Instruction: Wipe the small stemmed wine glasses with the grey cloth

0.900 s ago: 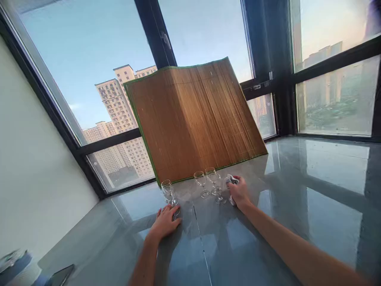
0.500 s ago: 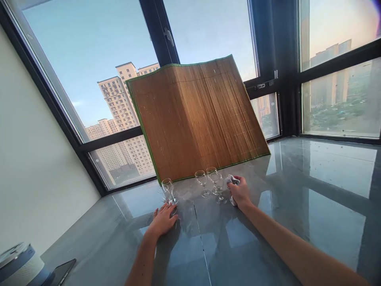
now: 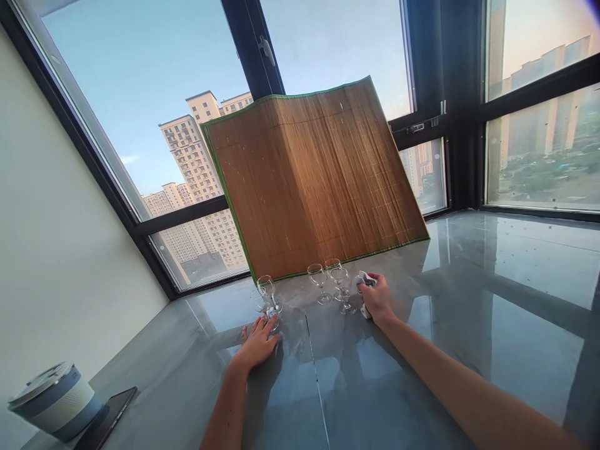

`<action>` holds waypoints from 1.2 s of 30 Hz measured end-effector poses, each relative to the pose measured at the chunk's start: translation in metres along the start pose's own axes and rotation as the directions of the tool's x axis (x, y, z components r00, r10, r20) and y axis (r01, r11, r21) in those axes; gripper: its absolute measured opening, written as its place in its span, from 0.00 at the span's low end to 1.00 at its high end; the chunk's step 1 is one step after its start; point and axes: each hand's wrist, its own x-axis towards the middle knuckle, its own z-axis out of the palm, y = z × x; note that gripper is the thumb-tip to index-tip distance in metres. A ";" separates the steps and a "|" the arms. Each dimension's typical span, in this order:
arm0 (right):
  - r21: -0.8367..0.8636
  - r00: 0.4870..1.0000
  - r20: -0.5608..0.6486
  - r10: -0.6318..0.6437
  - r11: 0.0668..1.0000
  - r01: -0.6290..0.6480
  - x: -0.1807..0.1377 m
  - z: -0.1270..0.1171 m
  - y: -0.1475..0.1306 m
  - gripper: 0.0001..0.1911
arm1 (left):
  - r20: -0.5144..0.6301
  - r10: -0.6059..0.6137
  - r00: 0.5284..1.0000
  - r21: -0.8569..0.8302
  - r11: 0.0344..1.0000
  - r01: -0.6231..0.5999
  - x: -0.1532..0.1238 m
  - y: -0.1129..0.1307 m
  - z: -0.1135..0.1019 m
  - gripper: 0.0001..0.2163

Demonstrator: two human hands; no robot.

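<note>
Several small stemmed glasses stand on a glossy grey surface (image 3: 469,325). My left hand (image 3: 257,344) lies flat with fingers spread, fingertips touching the foot of a left-hand glass (image 3: 265,294). Further right stand a glass (image 3: 317,281) and a pair of glasses (image 3: 340,284). My right hand (image 3: 376,299) is closed around a crumpled white cloth (image 3: 362,282) just right of that pair.
A bamboo mat (image 3: 314,181) with green edging leans upright against the window behind the glasses. A lidded cup (image 3: 55,400) and a dark phone (image 3: 107,417) sit at the near left corner. Windows enclose the back and right; a white wall is on the left.
My left hand has slid slightly back from the left glasses. The view has shifted, bringing the cup and phone into sight. My right hand stays on the cloth.
</note>
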 end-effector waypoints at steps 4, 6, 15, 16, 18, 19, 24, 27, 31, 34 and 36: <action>-0.028 1.000 0.012 0.011 1.000 -0.011 0.000 -0.002 -0.002 0.24 | -0.011 0.004 1.000 -0.015 1.000 -0.004 -0.020 0.002 0.000 0.28; -0.036 1.000 0.003 0.012 0.999 -0.012 0.001 -0.002 -0.003 0.24 | -0.055 -0.016 0.998 0.012 1.000 0.016 -0.038 0.008 0.005 0.27; -0.054 0.999 -0.030 -0.011 0.998 0.009 0.001 0.001 -0.007 0.23 | -0.328 0.226 0.917 -0.121 0.953 -0.278 -0.037 0.110 0.023 0.28; -0.057 0.999 -0.033 -0.011 0.998 0.010 0.001 0.000 -0.008 0.23 | -0.348 0.235 0.908 -0.112 0.951 -0.289 -0.024 0.121 0.022 0.31; -0.063 0.999 -0.035 -0.011 0.998 0.009 0.001 -0.001 -0.009 0.23 | -0.389 0.242 0.889 -0.087 0.951 -0.297 0.003 0.139 0.021 0.36; -0.068 0.999 -0.035 -0.012 0.998 0.010 0.001 -0.001 -0.010 0.23 | -0.412 0.238 0.880 -0.097 0.948 -0.302 0.015 0.146 0.021 0.37; -0.092 0.999 -0.036 -0.029 0.995 0.025 0.001 -0.002 -0.013 0.21 | -0.376 0.220 0.900 -0.205 0.928 -0.312 0.045 0.161 0.029 0.31; -0.094 0.999 -0.032 -0.027 0.995 0.024 0.000 -0.002 -0.014 0.21 | -0.327 0.230 0.916 -0.237 0.919 -0.315 0.048 0.162 0.031 0.33; -0.087 0.999 -0.025 -0.026 0.996 0.024 -0.001 -0.003 -0.015 0.21 | -0.303 0.266 0.915 -0.256 0.902 -0.347 0.055 0.169 0.031 0.33; -0.087 0.999 -0.018 -0.035 0.996 0.033 -0.002 -0.003 -0.016 0.20 | -0.294 0.289 0.911 -0.237 0.901 -0.362 0.064 0.175 0.033 0.37; -0.091 0.999 -0.009 -0.041 0.995 0.040 -0.001 -0.003 -0.015 0.20 | -0.287 0.279 0.916 -0.222 0.911 -0.347 0.068 0.178 0.035 0.39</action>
